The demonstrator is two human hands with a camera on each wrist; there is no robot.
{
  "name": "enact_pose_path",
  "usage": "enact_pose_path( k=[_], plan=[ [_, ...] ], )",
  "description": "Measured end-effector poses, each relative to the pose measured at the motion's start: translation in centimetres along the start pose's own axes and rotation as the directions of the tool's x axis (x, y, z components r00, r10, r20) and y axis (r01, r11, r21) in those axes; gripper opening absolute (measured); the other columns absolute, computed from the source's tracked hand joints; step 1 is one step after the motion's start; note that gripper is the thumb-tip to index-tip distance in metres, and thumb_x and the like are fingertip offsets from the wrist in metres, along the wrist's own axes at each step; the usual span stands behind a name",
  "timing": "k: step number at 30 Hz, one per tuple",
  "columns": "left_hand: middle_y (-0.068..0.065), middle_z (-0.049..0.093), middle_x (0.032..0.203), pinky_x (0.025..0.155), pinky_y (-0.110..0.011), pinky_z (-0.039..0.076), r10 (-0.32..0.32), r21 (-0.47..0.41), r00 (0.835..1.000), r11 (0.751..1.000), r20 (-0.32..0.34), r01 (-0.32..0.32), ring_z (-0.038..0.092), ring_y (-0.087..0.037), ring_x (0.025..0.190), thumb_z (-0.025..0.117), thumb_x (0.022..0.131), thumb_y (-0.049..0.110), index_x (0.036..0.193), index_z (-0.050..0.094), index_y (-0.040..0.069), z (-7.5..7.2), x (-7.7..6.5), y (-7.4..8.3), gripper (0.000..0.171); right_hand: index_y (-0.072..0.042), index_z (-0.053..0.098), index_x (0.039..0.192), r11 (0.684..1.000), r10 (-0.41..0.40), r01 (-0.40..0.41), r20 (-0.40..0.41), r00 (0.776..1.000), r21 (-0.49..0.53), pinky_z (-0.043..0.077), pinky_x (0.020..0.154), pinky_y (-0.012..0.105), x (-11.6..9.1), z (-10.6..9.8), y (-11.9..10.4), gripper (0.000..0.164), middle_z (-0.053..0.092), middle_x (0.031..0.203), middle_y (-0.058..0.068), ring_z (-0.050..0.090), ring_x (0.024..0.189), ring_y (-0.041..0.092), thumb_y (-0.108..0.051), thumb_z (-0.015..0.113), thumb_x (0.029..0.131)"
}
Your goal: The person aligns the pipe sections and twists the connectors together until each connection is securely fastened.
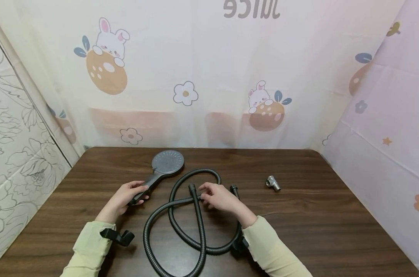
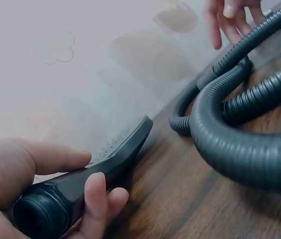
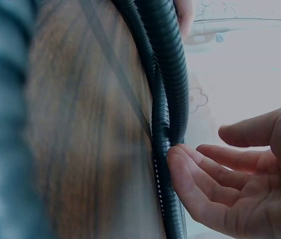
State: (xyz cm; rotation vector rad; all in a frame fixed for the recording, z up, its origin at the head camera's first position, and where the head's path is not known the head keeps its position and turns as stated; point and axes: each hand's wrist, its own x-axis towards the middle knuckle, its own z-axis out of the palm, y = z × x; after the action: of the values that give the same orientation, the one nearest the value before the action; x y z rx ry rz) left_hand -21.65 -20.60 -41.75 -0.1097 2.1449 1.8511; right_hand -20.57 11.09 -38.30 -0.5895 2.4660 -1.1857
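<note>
Your right hand [image 3: 244,194] enters from the right edge, fingers loosely extended and thumb apart, fingertips right at the dark ribbed hose [image 3: 169,64]; you can't tell whether they touch. Beside it lies wooden tabletop [image 3: 85,134]. A blurred dark form [image 3: 3,124] fills your left edge; a pale backdrop [image 3: 244,69] shows a flower outline [image 3: 198,90].

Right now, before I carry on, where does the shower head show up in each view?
Head: left of and below centre, the shower head with its handle gripped by the left hand.
Left wrist: lower left to centre, threaded end nearest the camera.
Right wrist: not visible.
Shared landmark: the black ribbed hose, seen in all three.
</note>
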Motion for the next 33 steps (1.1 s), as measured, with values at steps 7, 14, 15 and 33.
enact_pose_path(
  k=[7,14,15,33],
  plan=[
    [-0.018,0.049,0.113,0.062,-0.016,0.051,-0.014,-0.088,0.999,0.996,0.050,0.019,0.063,-0.006,0.077,0.050,0.094,0.020,0.141,0.018,-0.005,-0.1,-0.2,0.1,0.062,0.000,0.053,0.113,0.999,0.032,-0.032,0.017,0.999,-0.020,0.054,0.060,0.031,0.4,0.7,-0.2,0.028,0.062,0.088,0.009,0.062,0.074,0.020,-0.015,0.056,0.090],
    [-0.023,0.042,0.121,0.065,-0.018,0.052,-0.003,-0.141,0.997,0.990,0.083,0.015,0.062,-0.006,0.080,0.048,0.095,0.020,0.143,0.016,-0.001,0.0,-0.1,0.4,0.061,0.001,0.049,0.114,0.999,0.044,-0.043,0.011,0.999,-0.031,0.052,0.055,0.028,0.8,1.3,-0.4,0.037,0.061,0.078,0.004,0.062,0.062,0.019,-0.017,0.063,0.085],
    [-0.021,0.043,0.119,0.065,-0.018,0.052,-0.002,-0.145,0.996,0.989,0.088,0.015,0.062,-0.006,0.080,0.047,0.095,0.019,0.143,0.015,-0.001,0.0,-0.1,0.4,0.062,0.002,0.048,0.114,0.999,0.047,-0.046,0.013,0.999,-0.021,0.052,0.055,0.028,0.9,1.3,-0.4,0.037,0.060,0.079,0.005,0.061,0.062,0.019,-0.015,0.063,0.085],
    [-0.007,0.055,0.101,0.061,-0.015,0.050,-0.018,-0.227,0.990,0.973,0.141,0.051,0.061,-0.006,0.076,0.045,0.094,0.011,0.141,0.005,-0.008,0.7,0.3,0.4,0.064,0.001,0.033,0.130,0.993,0.053,-0.054,0.015,0.998,0.106,0.044,0.050,0.025,0.7,1.4,-0.2,0.061,0.051,0.086,0.009,0.050,0.057,0.013,-0.001,0.057,0.073]
  ],
)
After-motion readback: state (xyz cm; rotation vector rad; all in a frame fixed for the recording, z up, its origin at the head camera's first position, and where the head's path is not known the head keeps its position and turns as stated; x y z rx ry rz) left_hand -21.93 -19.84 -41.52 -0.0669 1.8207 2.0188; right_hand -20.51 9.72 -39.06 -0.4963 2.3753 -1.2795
